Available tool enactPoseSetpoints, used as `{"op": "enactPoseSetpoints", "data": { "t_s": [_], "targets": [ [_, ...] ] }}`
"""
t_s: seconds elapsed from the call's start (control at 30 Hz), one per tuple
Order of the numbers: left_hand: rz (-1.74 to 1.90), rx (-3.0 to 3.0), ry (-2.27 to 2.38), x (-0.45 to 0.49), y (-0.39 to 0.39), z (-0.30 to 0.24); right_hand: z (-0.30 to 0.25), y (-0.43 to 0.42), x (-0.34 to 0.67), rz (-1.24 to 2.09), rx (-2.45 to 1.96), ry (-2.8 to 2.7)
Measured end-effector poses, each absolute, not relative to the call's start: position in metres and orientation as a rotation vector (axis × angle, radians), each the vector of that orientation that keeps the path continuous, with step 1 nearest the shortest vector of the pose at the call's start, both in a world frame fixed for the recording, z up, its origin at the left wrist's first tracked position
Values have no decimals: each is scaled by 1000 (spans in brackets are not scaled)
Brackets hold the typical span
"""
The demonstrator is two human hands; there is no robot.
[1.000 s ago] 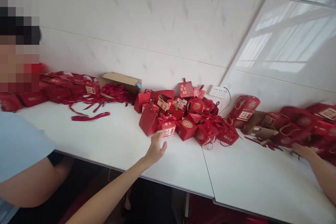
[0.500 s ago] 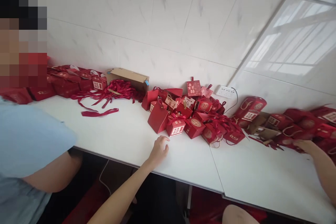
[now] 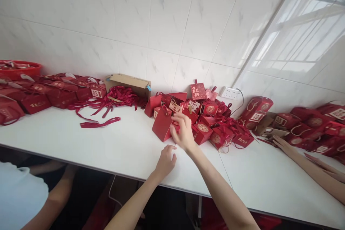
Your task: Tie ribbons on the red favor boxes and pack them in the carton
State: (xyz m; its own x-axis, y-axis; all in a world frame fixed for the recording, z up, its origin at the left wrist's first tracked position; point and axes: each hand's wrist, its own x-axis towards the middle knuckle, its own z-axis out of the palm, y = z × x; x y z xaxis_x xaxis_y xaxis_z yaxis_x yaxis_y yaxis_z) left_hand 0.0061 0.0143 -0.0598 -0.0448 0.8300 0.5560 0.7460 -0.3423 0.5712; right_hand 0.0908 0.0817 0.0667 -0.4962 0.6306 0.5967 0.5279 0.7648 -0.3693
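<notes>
My left hand rests on the white table near its front edge, fingers loosely curved and thumb apart, with nothing in it. My right hand is raised at the front of a pile of red gift boxes. Its fingers are apart and bent, and it hides most of a small box behind it. Just left of that hand stands a plain-sided red gift box; whether the fingertips touch it I cannot tell. A red box with a round gold emblem sits to the hand's right.
Dark red ribbons spill from a cardboard box by the wall. More red boxes line the left side. A power strip is on the wall. Another person's hand lies at right; a person in light blue sits left.
My right hand has come into view and reached forward to the pile. My left hand has stayed nearly in place. The person at left has leaned back; another person's hand at right has reached leftward.
</notes>
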Motion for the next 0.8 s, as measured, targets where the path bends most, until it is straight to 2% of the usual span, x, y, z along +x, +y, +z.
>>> {"op": "enactPoseSetpoints", "data": {
  "t_s": [0.17,0.4,0.6,0.7,0.8],
  "targets": [
    [1534,1891,1714,0,6,-54,68,126,43,217,-1158,-2153],
    [1848,1390,1987,-89,-14,-35,60,116,67,482,-769,-2376],
    [1419,1748,1573,-107,-2,5,57,94,85,691,-462,-2377],
    [1227,1856,1292,-93,5,11,44,78,94,706,-619,-2088],
    [1176,1836,1161,-86,12,9,28,52,107,931,-784,-1784]
  ]
}}
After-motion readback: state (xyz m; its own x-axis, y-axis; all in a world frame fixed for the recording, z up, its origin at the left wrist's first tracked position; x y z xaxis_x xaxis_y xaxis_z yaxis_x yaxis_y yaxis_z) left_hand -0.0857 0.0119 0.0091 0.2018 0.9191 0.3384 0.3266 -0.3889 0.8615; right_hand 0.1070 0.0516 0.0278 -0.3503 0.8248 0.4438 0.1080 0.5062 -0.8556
